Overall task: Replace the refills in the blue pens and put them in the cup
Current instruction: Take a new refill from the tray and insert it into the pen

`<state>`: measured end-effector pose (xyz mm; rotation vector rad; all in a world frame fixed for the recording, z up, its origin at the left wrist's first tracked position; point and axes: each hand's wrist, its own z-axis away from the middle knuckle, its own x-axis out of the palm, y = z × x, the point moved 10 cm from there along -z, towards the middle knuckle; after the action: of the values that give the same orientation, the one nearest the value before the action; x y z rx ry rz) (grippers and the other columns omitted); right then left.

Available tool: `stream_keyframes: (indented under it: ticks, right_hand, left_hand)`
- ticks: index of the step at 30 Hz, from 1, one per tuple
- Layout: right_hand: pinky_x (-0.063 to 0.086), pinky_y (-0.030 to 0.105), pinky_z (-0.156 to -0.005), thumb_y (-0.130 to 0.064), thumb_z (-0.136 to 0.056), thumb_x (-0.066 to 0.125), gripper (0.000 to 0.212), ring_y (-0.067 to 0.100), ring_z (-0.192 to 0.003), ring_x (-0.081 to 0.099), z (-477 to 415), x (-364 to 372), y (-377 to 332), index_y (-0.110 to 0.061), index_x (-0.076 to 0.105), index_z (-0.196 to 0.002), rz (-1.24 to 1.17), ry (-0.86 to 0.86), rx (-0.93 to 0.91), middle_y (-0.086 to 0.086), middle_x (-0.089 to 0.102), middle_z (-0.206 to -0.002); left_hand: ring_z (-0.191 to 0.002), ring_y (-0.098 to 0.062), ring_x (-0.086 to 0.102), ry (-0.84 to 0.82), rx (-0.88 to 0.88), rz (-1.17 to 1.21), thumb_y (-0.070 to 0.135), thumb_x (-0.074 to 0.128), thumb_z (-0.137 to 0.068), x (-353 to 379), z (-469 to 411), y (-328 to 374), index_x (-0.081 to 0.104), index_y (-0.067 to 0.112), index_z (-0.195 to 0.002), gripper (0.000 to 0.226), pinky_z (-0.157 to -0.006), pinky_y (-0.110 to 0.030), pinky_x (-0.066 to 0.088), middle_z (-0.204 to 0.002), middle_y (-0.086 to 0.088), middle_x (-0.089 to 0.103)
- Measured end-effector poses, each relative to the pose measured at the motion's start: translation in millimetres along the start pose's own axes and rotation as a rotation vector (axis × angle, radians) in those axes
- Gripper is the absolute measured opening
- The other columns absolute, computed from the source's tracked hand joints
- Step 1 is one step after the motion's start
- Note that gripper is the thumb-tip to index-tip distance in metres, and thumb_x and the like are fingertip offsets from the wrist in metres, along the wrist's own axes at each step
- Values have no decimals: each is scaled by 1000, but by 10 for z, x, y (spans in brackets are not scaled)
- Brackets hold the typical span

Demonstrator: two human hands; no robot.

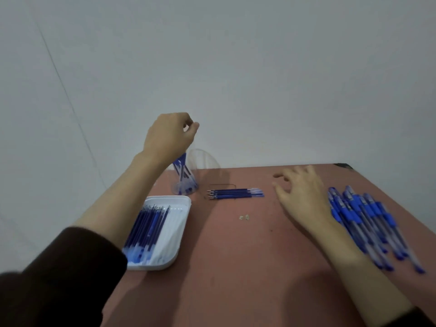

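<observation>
**penfixer22:** So where is everything being kept right now? The left hand (168,135) is being held above the clear cup (186,178) at the far left of the table (236,267), fingers curled in loosely. Whether anything is being pinched can't be told, nothing is visible between the fingertips. A few blue pens are already being stood in that cup.

**inkdrop:** The right hand (300,197) is being spread open and flat over the table, nothing gripped, just beside the pile of blue pens (368,223) at the right edge. Loose refills (236,193) are being kept in a neat row between the cup and that hand, and more refills are being stored in the white tray (181,223) near the left forearm.

**penfixer22:** Handling guess: the pens are being treated as light, stiff, and a bit slick on the clear barrel, so the blue rubber grip section is probably the best spot to be taken hold of.

**inkdrop:** Agreed. The refills look thin and bendy-ish, so they're better being pinched mid-length, away from the tips. The cup seems light too, easily tipped.
</observation>
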<state>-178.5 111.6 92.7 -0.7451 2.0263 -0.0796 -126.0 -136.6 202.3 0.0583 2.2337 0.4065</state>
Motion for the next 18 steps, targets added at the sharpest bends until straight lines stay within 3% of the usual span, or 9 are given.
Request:
stream_keyframes:
  ticks: [2,4,8,13,18]
  right_hand:
    - [35,37,-89,-26,-92,53,27,25,-112,44,-18,-63,187,-18,63,-116,156,-18,89,5,64,-113]
    - [35,36,-89,-24,-93,51,27,27,-114,43,-2,-83,354,-16,62,-116,243,-60,182,6,63,-115]
    - [36,38,-89,-23,-92,51,22,30,-116,43,63,25,507,-12,62,-108,350,-203,271,10,60,-117]
    - [34,42,-98,-26,-90,52,27,31,-121,42,96,78,526,-9,61,-110,446,-307,305,12,54,-125]
    - [28,49,-103,-30,-94,50,26,31,-123,40,112,112,472,-10,62,-106,485,-357,280,10,57,-122]
  left_hand:
    - [-99,-26,59,122,57,64,27,49,-96,-60,171,179,68,9,-105,28,-78,-35,46,-101,-7,69]
    - [-96,-24,57,144,91,150,25,50,-94,10,384,371,70,11,-102,25,-74,-32,42,-97,-4,68]
    - [-77,-16,58,-8,83,330,22,54,-92,423,774,658,71,14,-97,20,-72,-29,43,-85,7,60]
    - [-87,-18,60,-105,50,387,23,57,-89,860,1053,651,71,18,-92,16,-77,-35,47,-89,6,69]
    - [-89,-12,58,-124,1,459,16,59,-89,963,1181,581,72,20,-95,14,-79,-28,44,-92,6,70]
